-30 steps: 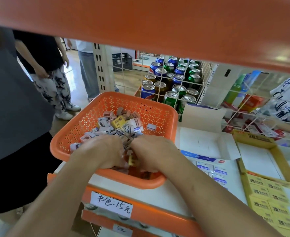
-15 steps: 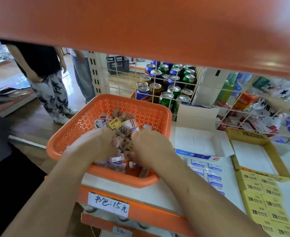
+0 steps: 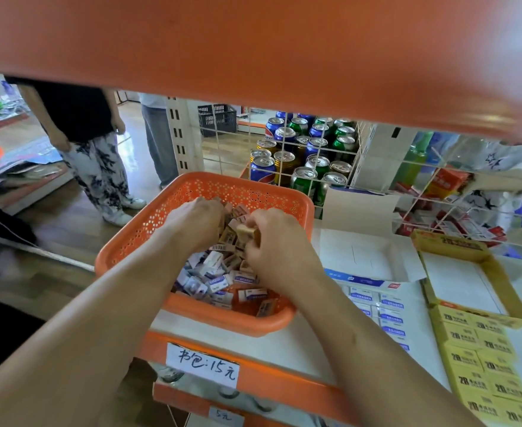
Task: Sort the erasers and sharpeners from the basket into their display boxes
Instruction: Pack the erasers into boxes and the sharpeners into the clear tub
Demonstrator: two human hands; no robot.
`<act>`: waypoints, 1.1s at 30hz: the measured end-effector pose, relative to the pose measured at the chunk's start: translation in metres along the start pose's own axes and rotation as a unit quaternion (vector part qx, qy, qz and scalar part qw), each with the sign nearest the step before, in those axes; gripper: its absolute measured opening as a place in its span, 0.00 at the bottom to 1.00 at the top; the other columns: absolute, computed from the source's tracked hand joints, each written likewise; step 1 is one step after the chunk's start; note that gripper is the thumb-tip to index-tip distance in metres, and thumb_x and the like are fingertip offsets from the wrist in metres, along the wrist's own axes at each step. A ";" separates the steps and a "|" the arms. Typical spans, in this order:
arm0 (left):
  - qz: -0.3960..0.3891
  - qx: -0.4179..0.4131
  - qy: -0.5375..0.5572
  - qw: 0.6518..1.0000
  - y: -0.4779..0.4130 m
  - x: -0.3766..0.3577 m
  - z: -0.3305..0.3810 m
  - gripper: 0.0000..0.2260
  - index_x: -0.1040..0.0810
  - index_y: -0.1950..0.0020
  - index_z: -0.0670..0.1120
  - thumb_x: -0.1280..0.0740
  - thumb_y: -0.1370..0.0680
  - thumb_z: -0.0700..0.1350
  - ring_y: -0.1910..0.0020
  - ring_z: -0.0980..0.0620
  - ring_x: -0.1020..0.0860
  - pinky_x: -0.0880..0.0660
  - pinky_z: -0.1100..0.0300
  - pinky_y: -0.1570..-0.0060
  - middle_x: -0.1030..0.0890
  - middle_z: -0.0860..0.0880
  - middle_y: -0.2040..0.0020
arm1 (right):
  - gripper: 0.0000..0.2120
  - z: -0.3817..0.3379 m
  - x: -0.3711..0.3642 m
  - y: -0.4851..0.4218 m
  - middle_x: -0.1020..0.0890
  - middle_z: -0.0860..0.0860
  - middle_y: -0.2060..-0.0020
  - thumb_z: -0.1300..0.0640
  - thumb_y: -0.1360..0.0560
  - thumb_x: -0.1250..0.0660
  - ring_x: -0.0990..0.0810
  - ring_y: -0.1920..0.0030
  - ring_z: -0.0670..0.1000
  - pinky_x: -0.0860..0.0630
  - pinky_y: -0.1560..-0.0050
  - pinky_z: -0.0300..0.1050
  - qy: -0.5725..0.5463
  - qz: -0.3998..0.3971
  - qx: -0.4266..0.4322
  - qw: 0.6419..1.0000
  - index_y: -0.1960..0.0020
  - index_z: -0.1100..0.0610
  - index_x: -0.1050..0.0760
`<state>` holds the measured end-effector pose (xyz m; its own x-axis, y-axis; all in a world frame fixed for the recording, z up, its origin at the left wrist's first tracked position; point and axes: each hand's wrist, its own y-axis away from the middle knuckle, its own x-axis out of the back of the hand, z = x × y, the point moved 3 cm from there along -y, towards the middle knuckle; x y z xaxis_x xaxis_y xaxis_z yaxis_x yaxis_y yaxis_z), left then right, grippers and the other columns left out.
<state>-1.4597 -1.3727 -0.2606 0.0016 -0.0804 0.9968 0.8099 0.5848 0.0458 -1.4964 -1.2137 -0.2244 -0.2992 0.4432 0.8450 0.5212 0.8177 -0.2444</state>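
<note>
An orange perforated basket (image 3: pixel 167 223) stands on the white shelf, filled with a heap of small wrapped erasers and sharpeners (image 3: pixel 219 272). Both my hands are inside it over the far part of the heap. My left hand (image 3: pixel 195 223) is curled down into the pieces; what it holds is hidden. My right hand (image 3: pixel 275 241) pinches a small tan block (image 3: pixel 247 232) at its fingertips. To the right lie a white-and-blue display box (image 3: pixel 373 288) with rows of erasers and a yellow display box (image 3: pixel 475 334) with yellow packs.
An orange shelf board (image 3: pixel 253 50) hangs low across the top of the view. Behind a white wire grid (image 3: pixel 284 155) stand several drink cans. A handwritten price label (image 3: pixel 202 363) sits on the shelf's front edge. Two people stand in the aisle at left (image 3: pixel 93 155).
Both hands have moved from the near side of the basket to its far side, uncovering the near pieces. The right hand now has a tan block at its fingertips.
</note>
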 end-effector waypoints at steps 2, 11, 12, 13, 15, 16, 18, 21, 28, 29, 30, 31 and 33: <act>-0.028 -0.008 -0.020 0.999 0.002 -0.002 0.004 0.07 0.24 0.46 0.46 0.34 0.24 0.42 0.59 0.49 0.23 0.21 0.53 0.54 0.24 0.49 0.56 | 0.09 0.004 0.011 0.006 0.23 0.49 0.53 0.60 0.25 0.36 0.25 0.57 0.47 0.30 0.56 0.37 -0.078 0.053 -0.012 0.995 0.46 0.56 0.23; 0.109 -0.104 0.336 0.930 0.066 0.049 0.066 0.03 0.24 0.56 0.54 0.32 0.25 0.46 0.66 0.56 0.23 0.27 0.63 0.66 0.23 0.56 0.64 | 0.15 0.066 0.057 0.058 0.18 0.40 0.63 0.63 0.27 0.32 0.19 0.63 0.45 0.20 0.60 0.46 -0.252 0.112 -0.100 0.956 0.56 0.41 0.23; 0.108 -0.121 0.372 0.914 0.076 0.051 0.082 0.03 0.23 0.53 0.55 0.33 0.25 0.48 0.64 0.57 0.21 0.24 0.61 0.65 0.21 0.56 0.62 | 0.18 0.075 0.062 0.067 0.18 0.40 0.63 0.64 0.26 0.32 0.18 0.63 0.48 0.20 0.59 0.47 -0.251 0.116 -0.110 0.955 0.56 0.39 0.24; 0.097 -0.142 0.412 0.895 0.085 0.050 0.098 0.05 0.22 0.50 0.57 0.34 0.24 0.49 0.62 0.57 0.19 0.23 0.59 0.65 0.20 0.56 0.60 | 0.19 0.084 0.068 0.076 0.18 0.41 0.64 0.65 0.26 0.32 0.18 0.63 0.50 0.20 0.60 0.45 -0.250 0.121 -0.124 0.952 0.56 0.38 0.24; 0.058 -0.173 0.491 0.852 0.098 0.043 0.130 0.09 0.21 0.45 0.59 0.36 0.24 0.50 0.63 0.55 0.18 0.21 0.54 0.66 0.18 0.54 0.57 | 0.20 0.105 0.077 0.095 0.18 0.45 0.66 0.67 0.27 0.32 0.19 0.66 0.49 0.24 0.67 0.38 -0.263 0.129 -0.165 0.942 0.54 0.39 0.23; 0.042 -0.179 0.509 0.841 0.103 0.038 0.143 0.09 0.21 0.45 0.59 0.35 0.24 0.49 0.63 0.55 0.18 0.20 0.52 0.65 0.17 0.54 0.56 | 0.19 0.115 0.081 0.104 0.20 0.45 0.68 0.67 0.28 0.31 0.22 0.70 0.45 0.27 0.71 0.35 -0.266 0.125 -0.186 0.938 0.53 0.41 0.21; 0.024 -0.184 0.516 0.837 0.108 0.024 0.168 0.08 0.20 0.46 0.58 0.34 0.24 0.49 0.62 0.54 0.18 0.20 0.48 0.61 0.17 0.55 0.55 | 0.17 0.133 0.088 0.120 0.22 0.44 0.70 0.67 0.30 0.28 0.28 0.74 0.41 0.32 0.73 0.33 -0.250 0.113 -0.218 0.937 0.49 0.46 0.19; -0.036 -0.164 0.553 0.816 0.112 0.004 0.199 0.07 0.21 0.52 0.57 0.32 0.25 0.45 0.61 0.47 0.19 0.23 0.47 0.59 0.16 0.51 0.60 | 0.16 0.150 0.101 0.143 0.19 0.46 0.69 0.66 0.33 0.26 0.23 0.71 0.47 0.27 0.70 0.41 -0.237 0.107 -0.237 0.936 0.51 0.48 0.18; -0.114 -0.104 0.593 0.791 0.126 -0.017 0.247 0.05 0.22 0.56 0.47 0.31 0.26 0.37 0.61 0.47 0.18 0.19 0.51 0.54 0.17 0.49 0.63 | 0.14 0.182 0.126 0.188 0.19 0.43 0.69 0.69 0.32 0.27 0.24 0.71 0.45 0.26 0.69 0.41 -0.265 0.096 -0.259 0.924 0.58 0.50 0.19; -0.126 -0.095 0.593 0.790 0.128 -0.020 0.252 0.06 0.22 0.56 0.48 0.30 0.27 0.37 0.60 0.46 0.18 0.20 0.47 0.52 0.17 0.48 0.63 | 0.14 0.186 0.128 0.193 0.19 0.43 0.70 0.69 0.32 0.27 0.24 0.71 0.45 0.24 0.68 0.42 -0.266 0.094 -0.265 0.922 0.58 0.49 0.19; -0.135 -0.088 0.591 0.790 0.130 -0.023 0.257 0.07 0.22 0.57 0.50 0.29 0.28 0.38 0.60 0.46 0.17 0.20 0.44 0.51 0.17 0.49 0.63 | 0.14 0.191 0.130 0.198 0.19 0.43 0.69 0.68 0.32 0.27 0.23 0.70 0.45 0.23 0.66 0.44 -0.268 0.091 -0.269 0.921 0.57 0.49 0.19; -0.143 -0.082 0.588 0.792 0.131 -0.025 0.261 0.09 0.22 0.58 0.52 0.28 0.30 0.38 0.60 0.46 0.17 0.21 0.43 0.51 0.17 0.50 0.63 | 0.13 0.195 0.132 0.203 0.18 0.43 0.68 0.68 0.32 0.27 0.23 0.69 0.44 0.22 0.64 0.45 -0.270 0.088 -0.272 0.920 0.57 0.49 0.19; -0.156 -0.071 0.584 0.794 0.134 -0.030 0.269 0.10 0.21 0.56 0.50 0.28 0.30 0.36 0.61 0.48 0.18 0.21 0.43 0.51 0.18 0.51 0.63 | 0.13 0.204 0.135 0.212 0.18 0.45 0.65 0.67 0.32 0.26 0.23 0.69 0.44 0.21 0.61 0.45 -0.278 0.087 -0.276 0.916 0.57 0.49 0.18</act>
<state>-1.5093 -1.0747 -0.2666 0.2634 -0.9448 0.1949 0.9357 0.2993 0.1867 -1.5894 -0.9059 -0.2591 -0.4542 0.7926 0.4068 0.8784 0.4747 0.0558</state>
